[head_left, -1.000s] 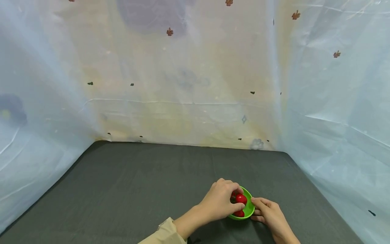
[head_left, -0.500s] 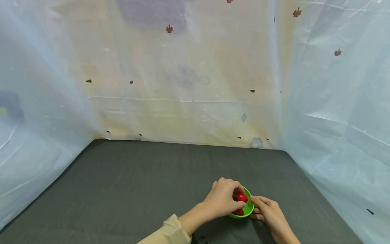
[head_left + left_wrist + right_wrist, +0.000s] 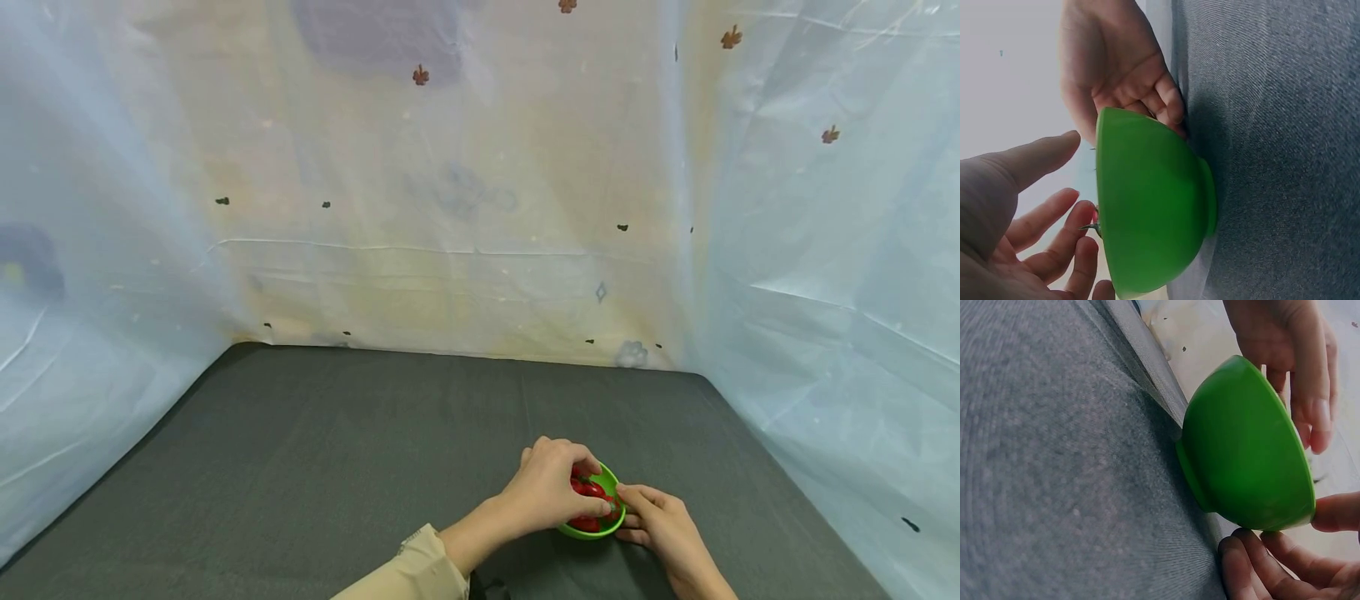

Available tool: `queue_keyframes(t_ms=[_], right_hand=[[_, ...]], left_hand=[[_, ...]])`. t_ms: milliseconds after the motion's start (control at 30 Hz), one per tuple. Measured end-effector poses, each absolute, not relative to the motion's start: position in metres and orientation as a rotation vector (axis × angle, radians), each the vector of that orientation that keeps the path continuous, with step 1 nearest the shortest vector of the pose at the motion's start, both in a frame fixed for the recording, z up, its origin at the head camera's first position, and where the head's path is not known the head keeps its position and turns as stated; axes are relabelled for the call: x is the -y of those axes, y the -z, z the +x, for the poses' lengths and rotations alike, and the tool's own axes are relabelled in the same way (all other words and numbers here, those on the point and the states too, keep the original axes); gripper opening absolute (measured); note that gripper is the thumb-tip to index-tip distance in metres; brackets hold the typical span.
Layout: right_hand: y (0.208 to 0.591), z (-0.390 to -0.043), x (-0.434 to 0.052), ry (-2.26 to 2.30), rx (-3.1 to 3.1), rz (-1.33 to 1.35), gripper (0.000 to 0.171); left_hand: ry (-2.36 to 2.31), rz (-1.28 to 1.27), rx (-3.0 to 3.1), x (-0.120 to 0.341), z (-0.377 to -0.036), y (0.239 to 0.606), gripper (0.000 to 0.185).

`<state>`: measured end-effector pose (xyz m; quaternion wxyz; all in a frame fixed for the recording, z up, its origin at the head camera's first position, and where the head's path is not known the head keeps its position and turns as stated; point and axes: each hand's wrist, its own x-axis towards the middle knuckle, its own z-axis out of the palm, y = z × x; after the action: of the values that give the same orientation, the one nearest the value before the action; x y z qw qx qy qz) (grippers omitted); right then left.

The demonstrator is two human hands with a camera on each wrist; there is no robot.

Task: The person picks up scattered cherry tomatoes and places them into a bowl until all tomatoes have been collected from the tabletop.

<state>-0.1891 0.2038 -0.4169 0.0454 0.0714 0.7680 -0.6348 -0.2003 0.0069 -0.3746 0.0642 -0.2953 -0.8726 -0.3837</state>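
A green bowl (image 3: 606, 478) stands upright on the dark cloth, with several glossy red round fruits (image 3: 592, 490) inside. Their exact kind is too small to tell; a dark green stem (image 3: 1091, 226) pokes above the rim in the left wrist view. Over the bowl's left side is my left hand (image 3: 546, 485), its thumb and fingers bent but spread apart above the fruits, pinching none that I can see. My right hand (image 3: 666, 529) holds the bowl's right side, thumb at the rim and fingers against the outer wall (image 3: 1247, 450).
The dark grey cloth (image 3: 360, 450) covers the tabletop. Pale plastic sheeting (image 3: 450, 208) with leaf and flower prints rises at the back and both sides. A small black object (image 3: 495, 590) lies by the left sleeve (image 3: 420, 567).
A red fruit that was between my left thumb and fingers now lies lower among the others in the bowl, and more fruits show. The right hand keeps its hold on the bowl.
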Motion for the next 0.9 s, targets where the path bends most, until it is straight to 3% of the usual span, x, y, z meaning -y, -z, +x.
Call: queue_keyframes(t_ms=[700,800,900], right_hand=[[0.418,-0.188,-0.210,1.941,-2.351,0.262,0.044],[0.420,-0.188,-0.210,1.941,-2.342,0.271,0.054],[0.422,-0.188,-0.210,1.941,-2.310,0.271,0.075]], left_hand=[[1.438,-0.881,2.536,0.018,-0.192,0.374,0.023],[1.435,-0.864,2.526,0.029,-0.189,0.376,0.021],[1.411,-0.842,2.525,0.045,-0.186,0.381,0.020]])
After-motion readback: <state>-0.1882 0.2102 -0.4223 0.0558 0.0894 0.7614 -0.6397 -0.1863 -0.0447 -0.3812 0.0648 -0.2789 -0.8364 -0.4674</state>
